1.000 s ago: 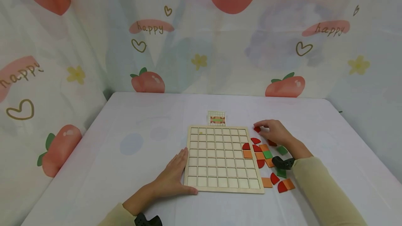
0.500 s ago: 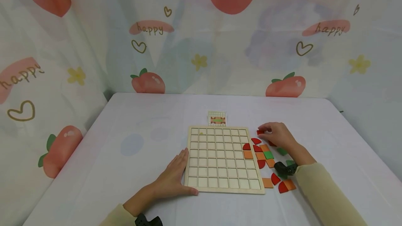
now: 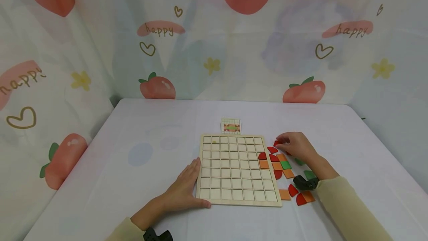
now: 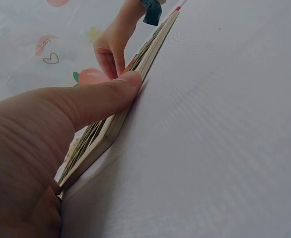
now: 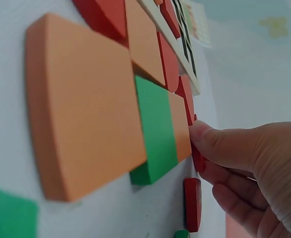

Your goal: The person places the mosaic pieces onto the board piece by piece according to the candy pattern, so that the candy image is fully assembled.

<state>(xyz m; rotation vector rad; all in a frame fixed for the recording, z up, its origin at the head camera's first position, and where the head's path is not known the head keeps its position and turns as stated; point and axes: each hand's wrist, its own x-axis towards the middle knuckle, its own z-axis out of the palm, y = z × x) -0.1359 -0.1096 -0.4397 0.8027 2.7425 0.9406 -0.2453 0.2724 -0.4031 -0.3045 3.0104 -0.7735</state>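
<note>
My left hand [image 3: 180,189] lies at the lower left corner of a wooden grid board [image 3: 230,174]. Its straight fingers run along the left side, and the thumb presses the front edge, as the left wrist view also shows. Right of the board's upper part, my right hand [image 3: 295,147] pinches a red rounded wooden tile [image 3: 276,143] between thumb and fingers. In the right wrist view this red tile [image 5: 198,157] is partly covered by the thumb. On the board, a red quarter-round tile [image 3: 262,156] sits above an orange square tile [image 3: 263,164] in the rightmost column.
Several loose red, orange and green tiles lie right of the board, among them a green tile [image 3: 285,164] and an orange square [image 3: 284,195]. A small pattern card [image 3: 230,126] lies behind the board. A patterned cloth [image 3: 247,58] hangs behind the white table [image 3: 160,122].
My right hand, with the red tile in its fingers, has shifted slightly right and toward me. The left hand and the board stay where they were.
</note>
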